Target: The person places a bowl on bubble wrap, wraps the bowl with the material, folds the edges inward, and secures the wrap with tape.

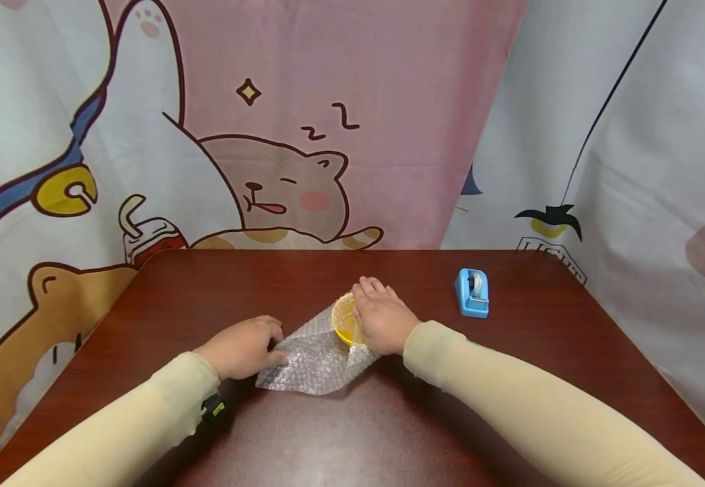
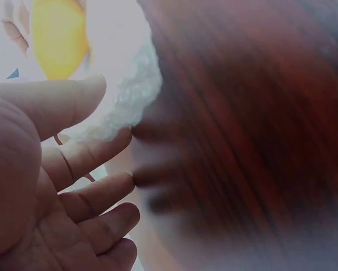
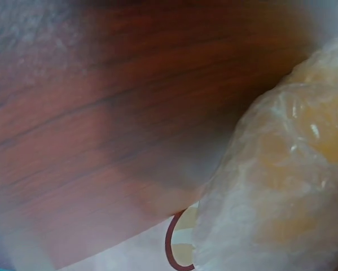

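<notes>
A sheet of clear bubble wrap point(image 1: 312, 365) lies on the table, partly folded over a round yellow object point(image 1: 344, 323) that resembles a cup or bowl. My right hand point(image 1: 384, 322) rests on the object's right side, fingers extended and pressing the wrap against it. At the left end of the sheet is my left hand point(image 1: 239, 348), its thumb and fingers spread apart. In the left wrist view, the left index fingertip is right at the edge of the bubble wrap point(image 2: 143, 84). Wrinkled wrap point(image 3: 259, 197) covers the yellow surface in the right wrist view, where the right hand stays hidden.
A blue tape dispenser point(image 1: 472, 293) with a roll of tape stands to the right, beyond my right hand. The dark reddish-brown table point(image 1: 236, 284) ends at a cartoon-printed curtain point(image 1: 389, 169) behind it.
</notes>
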Demonstrator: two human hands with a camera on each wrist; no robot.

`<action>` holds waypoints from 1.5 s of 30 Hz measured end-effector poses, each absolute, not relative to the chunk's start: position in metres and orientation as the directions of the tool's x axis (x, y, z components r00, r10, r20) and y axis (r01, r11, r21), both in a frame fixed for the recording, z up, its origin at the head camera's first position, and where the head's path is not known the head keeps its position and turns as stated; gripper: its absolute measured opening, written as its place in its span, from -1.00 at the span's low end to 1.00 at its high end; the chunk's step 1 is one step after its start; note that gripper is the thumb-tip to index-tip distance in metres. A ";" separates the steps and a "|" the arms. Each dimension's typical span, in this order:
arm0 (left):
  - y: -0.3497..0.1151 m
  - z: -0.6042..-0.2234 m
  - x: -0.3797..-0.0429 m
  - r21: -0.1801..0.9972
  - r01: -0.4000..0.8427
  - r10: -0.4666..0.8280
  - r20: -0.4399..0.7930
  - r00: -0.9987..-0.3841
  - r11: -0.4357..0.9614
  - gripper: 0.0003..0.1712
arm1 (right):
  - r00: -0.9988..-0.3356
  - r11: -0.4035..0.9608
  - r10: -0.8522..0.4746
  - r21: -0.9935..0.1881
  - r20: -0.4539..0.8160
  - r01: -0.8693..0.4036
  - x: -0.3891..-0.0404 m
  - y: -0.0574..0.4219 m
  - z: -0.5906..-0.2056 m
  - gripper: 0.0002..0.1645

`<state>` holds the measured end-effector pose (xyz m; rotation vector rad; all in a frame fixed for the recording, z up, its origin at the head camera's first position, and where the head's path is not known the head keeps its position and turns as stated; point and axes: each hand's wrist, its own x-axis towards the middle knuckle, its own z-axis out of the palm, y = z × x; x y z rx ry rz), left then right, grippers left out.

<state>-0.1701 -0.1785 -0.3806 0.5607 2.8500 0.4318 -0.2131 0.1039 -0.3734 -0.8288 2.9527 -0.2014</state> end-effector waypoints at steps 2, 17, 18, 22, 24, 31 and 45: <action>-0.178 -0.379 -0.170 0.323 0.339 0.399 -0.143 -0.906 0.884 -0.83 | -0.857 0.851 -0.514 -0.144 -0.035 -0.505 -0.213 0.104 -0.373 -0.29; -0.184 -0.371 -0.168 0.333 0.363 0.427 -0.145 -0.892 0.870 -0.71 | -0.881 0.875 -0.470 -0.154 -0.047 -0.459 -0.211 0.100 -0.373 -0.29; -0.184 -0.370 -0.168 0.342 0.355 0.424 -0.150 -0.893 0.870 -0.71 | -0.882 0.877 -0.468 -0.153 -0.052 -0.456 -0.211 0.100 -0.373 -0.29; -0.183 -0.368 -0.168 0.369 0.341 0.422 -0.166 -0.891 0.865 -0.67 | -0.883 0.876 -0.467 -0.164 -0.056 -0.453 -0.210 0.100 -0.372 -0.29; -0.183 -0.368 -0.168 0.385 0.331 0.421 -0.177 -0.890 0.862 -0.66 | -0.882 0.875 -0.468 -0.167 -0.053 -0.454 -0.210 0.100 -0.372 -0.28; -0.182 -0.365 -0.169 0.410 0.335 0.439 -0.194 -0.877 0.848 -0.73 | -0.884 0.880 -0.463 -0.154 -0.060 -0.450 -0.210 0.099 -0.371 -0.28; -0.178 -0.357 -0.168 0.467 0.308 0.443 -0.210 -0.872 0.829 -0.91 | -0.882 0.878 -0.469 -0.134 -0.045 -0.459 -0.209 0.099 -0.372 -0.29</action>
